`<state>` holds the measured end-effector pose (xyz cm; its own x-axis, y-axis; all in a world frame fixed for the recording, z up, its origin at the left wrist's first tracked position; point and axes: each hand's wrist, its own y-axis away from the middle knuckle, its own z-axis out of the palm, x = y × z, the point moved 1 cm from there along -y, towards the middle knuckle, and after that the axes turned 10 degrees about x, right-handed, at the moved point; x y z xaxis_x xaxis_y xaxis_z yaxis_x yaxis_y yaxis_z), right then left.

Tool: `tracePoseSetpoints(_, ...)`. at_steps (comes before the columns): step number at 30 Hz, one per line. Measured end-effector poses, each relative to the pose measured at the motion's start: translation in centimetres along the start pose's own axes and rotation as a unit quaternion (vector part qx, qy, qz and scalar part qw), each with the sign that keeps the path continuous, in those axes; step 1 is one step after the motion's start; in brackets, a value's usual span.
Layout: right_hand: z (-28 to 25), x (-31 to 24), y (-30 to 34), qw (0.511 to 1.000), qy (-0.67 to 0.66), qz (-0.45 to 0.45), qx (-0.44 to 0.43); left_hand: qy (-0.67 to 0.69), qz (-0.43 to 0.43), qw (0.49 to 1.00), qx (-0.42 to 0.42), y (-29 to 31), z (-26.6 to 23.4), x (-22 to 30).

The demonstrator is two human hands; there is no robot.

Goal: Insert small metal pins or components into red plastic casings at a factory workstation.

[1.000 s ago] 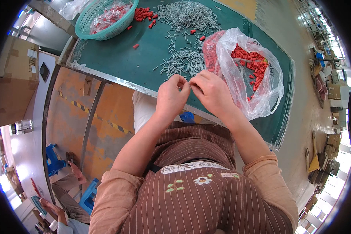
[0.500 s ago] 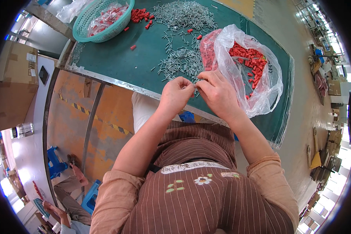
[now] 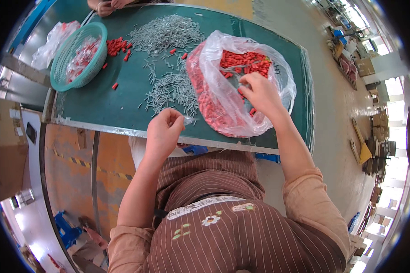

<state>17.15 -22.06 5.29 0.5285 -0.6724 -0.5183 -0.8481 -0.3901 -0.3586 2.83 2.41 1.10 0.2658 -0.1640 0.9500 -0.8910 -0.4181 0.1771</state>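
My left hand (image 3: 163, 134) is at the table's near edge beside a pile of small grey metal pins (image 3: 175, 93). Its thumb and fingertips are pinched together, and what lies between them is too small to tell. A shiny clear bit of plastic (image 3: 187, 120) shows next to these fingertips. Over the mouth of a clear plastic bag (image 3: 214, 59) is my right hand (image 3: 262, 95), its fingers curved and thumb apart from the forefinger. Close to that thumb tip lies a red sleeve-shaped piece (image 3: 240, 93). Many more red pieces (image 3: 243, 61) fill the bag.
A larger pin heap (image 3: 166, 34) lies farther back on the green table (image 3: 123, 107). At the left stands a turquoise basket (image 3: 79, 82) holding bagged red pieces, with loose red pieces (image 3: 117, 46) beside it. Another person's hands (image 3: 107, 7) are at the far edge.
My hands, together before, have parted: the right moved over the bag's mouth, the left toward the near edge. The view has shifted, and another person's hands now show at the far edge.
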Motion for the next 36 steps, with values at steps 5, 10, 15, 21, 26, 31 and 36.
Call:
tracePoseSetpoints(5, 3.1, 5.3, 1.4, 0.962, 0.201, 0.061, -0.176, 0.004, 0.031, 0.998, 0.048, -1.0, 0.9, 0.2)
tracePoseSetpoints(10, 3.4, 6.0, 2.2, 0.987, 0.138, -0.007, -0.076, -0.026, 0.033, 0.999, 0.007, -0.4, 0.7, -0.6)
tracePoseSetpoints(15, 5.2, 7.7, 3.3, 0.985, 0.121, 0.076, -0.093, -0.067, 0.023, 0.997, 0.009, -0.2, 1.1, -0.8)
tracePoseSetpoints(21, 3.6, 6.4, 3.3, 0.974, 0.199, 0.062, -0.088, -0.023, 0.012, 1.0, 0.0, -0.2, 1.6, -1.1)
tracePoseSetpoints(26, 3.7, 6.7, 2.3, 0.975, 0.218, -0.018, -0.039, -0.011, 0.018, 1.0, -0.002, -0.5, 1.7, -0.8)
tracePoseSetpoints(31, 3.9, 6.4, 2.2, 0.984, 0.153, 0.081, -0.051, -0.018, 0.016, 1.0, 0.006, -0.2, 1.3, -1.0)
tracePoseSetpoints(36, 3.8, 6.3, 3.4, 0.986, 0.118, 0.104, -0.05, 0.01, 0.012, 1.0, 0.015, 1.1, 0.9, -1.5)
